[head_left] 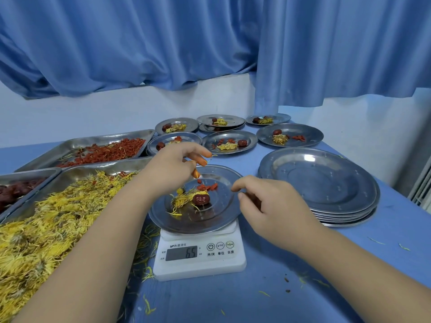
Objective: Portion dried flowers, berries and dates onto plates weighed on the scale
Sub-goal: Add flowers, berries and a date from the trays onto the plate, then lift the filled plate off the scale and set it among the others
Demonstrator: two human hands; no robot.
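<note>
A steel plate (pixel 210 220) sits on the white scale (pixel 200 259), whose display reads 6.5. On the plate lie yellow dried flowers (pixel 184 199), red berries (pixel 207 187) and one dark red date (pixel 201 199). My left hand (pixel 172 170) hovers over the plate's far left rim, its fingertips pinching a few yellow petals. My right hand (pixel 265 201) rests at the plate's right rim with fingers curled; I cannot tell whether it grips the rim.
Trays at the left hold yellow dried flowers (pixel 46 229), red berries (pixel 109 151) and dates (pixel 14 191). Several filled plates (pixel 289 136) stand at the back. A stack of bare plates (pixel 321 183) sits at the right. Loose petals litter the blue table.
</note>
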